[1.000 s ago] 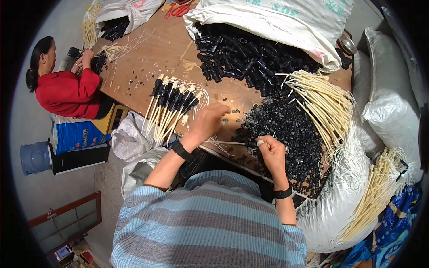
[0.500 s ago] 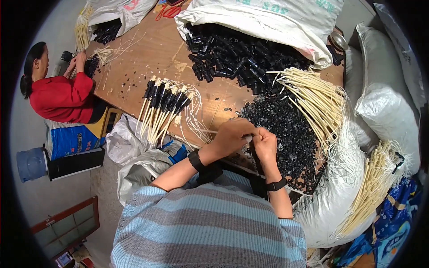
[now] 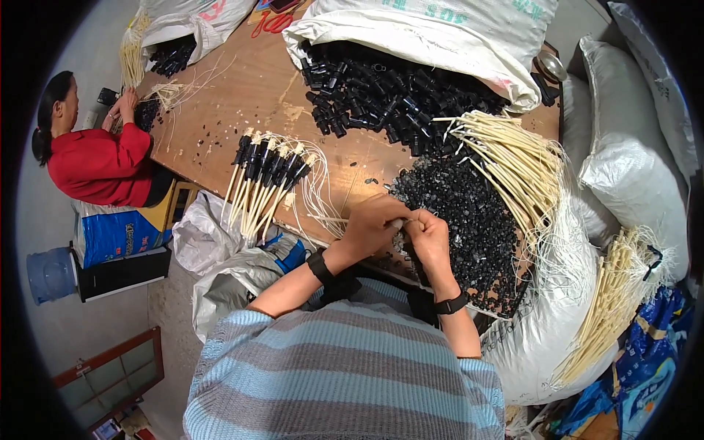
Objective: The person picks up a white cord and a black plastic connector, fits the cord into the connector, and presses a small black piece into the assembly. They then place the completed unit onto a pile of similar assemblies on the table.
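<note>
My left hand (image 3: 372, 222) is closed at the front edge of the table. A thin cream cable (image 3: 328, 218) sticks out from its left side. Fingertip to fingertip with it, my right hand (image 3: 427, 236) is pinched shut; whatever is between its fingers is too small to make out. Just right of and beyond my hands spreads a heap of small black plastic pieces (image 3: 469, 227). To the left lies a row of cream cables fitted with black sockets (image 3: 275, 163), their thin white wires trailing toward my left hand.
A white woven sack (image 3: 433, 37) spills black sockets (image 3: 374, 92) at the back. A bundle of cream cables (image 3: 513, 161) rests on the heap's right. Full sacks (image 3: 634, 139) line the right side. A person in red (image 3: 103, 165) works at the table's far left end.
My two hands stay together, with the fingertips shifted slightly left and the grip a little altered. The whole view has drifted slightly. The cable rows and heaps look the same.
</note>
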{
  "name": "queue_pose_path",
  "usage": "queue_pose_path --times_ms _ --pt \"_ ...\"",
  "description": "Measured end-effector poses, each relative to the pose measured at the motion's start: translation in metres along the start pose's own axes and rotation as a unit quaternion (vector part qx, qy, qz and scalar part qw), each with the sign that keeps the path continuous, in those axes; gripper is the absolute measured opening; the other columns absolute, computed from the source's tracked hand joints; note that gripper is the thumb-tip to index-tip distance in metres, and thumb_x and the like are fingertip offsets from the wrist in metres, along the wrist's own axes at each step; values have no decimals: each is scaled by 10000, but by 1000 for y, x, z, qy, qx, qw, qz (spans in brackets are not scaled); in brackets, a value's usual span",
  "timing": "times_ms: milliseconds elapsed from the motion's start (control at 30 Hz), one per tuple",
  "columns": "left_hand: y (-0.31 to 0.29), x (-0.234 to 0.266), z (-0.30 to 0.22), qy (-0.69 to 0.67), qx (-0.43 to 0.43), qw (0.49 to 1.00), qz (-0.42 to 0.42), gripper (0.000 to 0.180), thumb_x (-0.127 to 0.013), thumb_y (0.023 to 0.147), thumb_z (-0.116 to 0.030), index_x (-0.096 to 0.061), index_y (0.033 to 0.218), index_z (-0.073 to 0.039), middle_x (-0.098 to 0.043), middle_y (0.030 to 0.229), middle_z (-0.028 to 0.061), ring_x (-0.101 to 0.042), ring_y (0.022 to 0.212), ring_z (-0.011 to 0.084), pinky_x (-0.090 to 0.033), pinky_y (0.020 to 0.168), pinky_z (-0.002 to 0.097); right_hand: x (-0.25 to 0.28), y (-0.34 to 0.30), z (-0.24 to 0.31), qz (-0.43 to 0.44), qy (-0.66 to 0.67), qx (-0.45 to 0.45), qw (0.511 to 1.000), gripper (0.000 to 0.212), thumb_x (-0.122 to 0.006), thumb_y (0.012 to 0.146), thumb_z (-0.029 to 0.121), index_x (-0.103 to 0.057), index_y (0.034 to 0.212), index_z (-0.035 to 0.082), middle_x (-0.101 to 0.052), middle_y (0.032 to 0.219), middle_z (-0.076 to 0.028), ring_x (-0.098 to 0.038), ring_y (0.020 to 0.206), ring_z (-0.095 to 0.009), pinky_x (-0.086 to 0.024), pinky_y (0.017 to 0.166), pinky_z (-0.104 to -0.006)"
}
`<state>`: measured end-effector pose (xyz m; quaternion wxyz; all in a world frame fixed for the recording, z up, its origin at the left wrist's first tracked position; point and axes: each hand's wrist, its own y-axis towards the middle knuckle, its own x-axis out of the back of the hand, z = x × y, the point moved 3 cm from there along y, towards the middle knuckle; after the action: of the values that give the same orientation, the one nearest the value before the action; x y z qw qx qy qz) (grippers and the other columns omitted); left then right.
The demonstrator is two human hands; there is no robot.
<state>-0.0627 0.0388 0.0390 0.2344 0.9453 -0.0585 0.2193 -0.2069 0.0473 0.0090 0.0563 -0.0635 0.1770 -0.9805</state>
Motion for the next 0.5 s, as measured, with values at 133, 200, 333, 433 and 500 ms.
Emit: queue_pose_path --times_ms 133,200,333,433,500 --pt "-9 -4 16 -108 161 981 -14 228 -631 693 73 -701 879 -38 -680 820 70 -639 740 193 -497 642 279 1 1 -3 -2 -10 -12 1000 113 -617 890 78 -653 801 18 -481 566 78 -366 519 -12 -278 462 -228" --pt "-9 -7 20 -113 155 981 -18 231 -625 693 76 -706 877 -37 -682 827 71 -641 752 178 -498 652 276 0 0 -1 0 -25 -6 1000 109 -604 892 67 -653 809 17 -470 567 86 -363 513 -12 -271 459 -223" --pt "-7 -10 17 -122 137 983 -25 313 -559 684 134 -713 913 -13 -687 924 102 -654 854 200 -513 758 294 0 0 -2 12 38 -8 999 96 -592 896 65 -651 848 7 -470 584 89 -366 513 -10 -274 467 -208" --pt "-8 -12 21 -127 156 979 -17 315 -558 685 127 -719 916 -16 -691 934 105 -655 884 210 -511 791 302 1 1 -3 40 147 -6 988 85 -584 895 58 -647 890 2 -479 606 87 -374 520 -5 -286 480 -194" --pt "-5 -12 19 -122 161 979 -8 305 -561 689 121 -719 914 -13 -691 931 107 -656 892 214 -511 799 304 1 0 0 52 184 -7 981 88 -574 906 48 -648 922 4 -494 621 85 -383 526 -4 -295 488 -189"
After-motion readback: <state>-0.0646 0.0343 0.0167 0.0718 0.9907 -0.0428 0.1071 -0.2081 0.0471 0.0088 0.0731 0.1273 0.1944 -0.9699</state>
